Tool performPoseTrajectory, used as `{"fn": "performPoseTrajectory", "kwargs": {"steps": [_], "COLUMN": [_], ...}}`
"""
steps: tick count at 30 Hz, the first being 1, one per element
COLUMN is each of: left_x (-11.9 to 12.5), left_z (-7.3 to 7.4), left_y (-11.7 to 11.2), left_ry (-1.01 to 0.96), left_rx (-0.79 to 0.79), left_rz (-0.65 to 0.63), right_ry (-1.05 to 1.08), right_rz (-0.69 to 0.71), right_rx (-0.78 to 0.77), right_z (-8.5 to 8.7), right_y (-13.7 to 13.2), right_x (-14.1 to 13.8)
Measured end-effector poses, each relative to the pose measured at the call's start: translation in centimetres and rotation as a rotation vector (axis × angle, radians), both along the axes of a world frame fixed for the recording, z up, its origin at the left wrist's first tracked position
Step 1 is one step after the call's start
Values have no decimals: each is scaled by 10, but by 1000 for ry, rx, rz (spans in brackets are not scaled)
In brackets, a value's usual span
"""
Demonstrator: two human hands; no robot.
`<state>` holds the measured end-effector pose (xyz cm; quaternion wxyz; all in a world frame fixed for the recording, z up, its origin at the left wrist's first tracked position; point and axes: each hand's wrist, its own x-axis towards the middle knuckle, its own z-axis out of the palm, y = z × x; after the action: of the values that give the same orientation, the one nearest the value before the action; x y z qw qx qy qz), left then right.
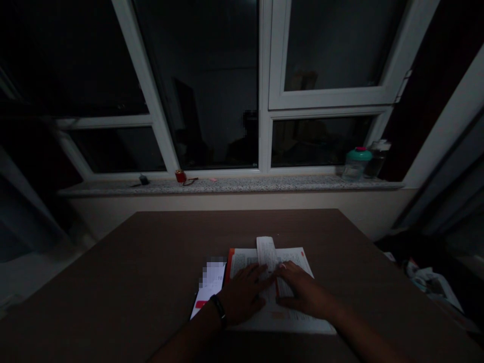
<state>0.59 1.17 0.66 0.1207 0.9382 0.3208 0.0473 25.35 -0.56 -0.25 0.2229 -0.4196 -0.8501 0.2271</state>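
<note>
An open book [295, 321] with printed pages and an orange edge lies on the brown table. Over its middle, a narrow strip of printed paper [265, 248] reaches past the book's top edge. My left hand [245, 292], a dark band on its wrist, rests on the left page and the strip with its fingers stretched out. From the other side, my right hand [300, 287] lies over the right page, its fingertips at the strip and its thumb apart. The fingertips of both hands come close together. A lit phone [212, 282] lies beside the book, left of my left hand.
The table [151, 272] ends before a stone windowsill [234, 185]. On the sill stand a green-lidded bottle [355, 164], a clear bottle [378, 156], a small red item [180, 176] and a small dark item [143, 179]. White crumpled items [427, 277] lie beyond the right edge.
</note>
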Motion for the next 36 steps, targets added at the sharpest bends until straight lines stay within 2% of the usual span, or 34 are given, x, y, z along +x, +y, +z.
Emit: {"fn": "performPoseTrajectory", "kwargs": {"steps": [14,23,32,36], "left_x": [0,-1,-1,-4], "left_z": [2,1,2,1], "left_y": [1,3,1,5], "left_ry": [26,-6,-31,-14], "left_rx": [-47,-67,-69,-64], "left_rz": [11,23,25,-9], "right_ry": [-44,-4,-43,-44], "right_rz": [13,-132,-64,-54], "right_rx": [-1,78,30,59], "right_z": [6,-11,0,-1], "right_y": [-1,14,4,4], "right_x": [0,4,8,10]}}
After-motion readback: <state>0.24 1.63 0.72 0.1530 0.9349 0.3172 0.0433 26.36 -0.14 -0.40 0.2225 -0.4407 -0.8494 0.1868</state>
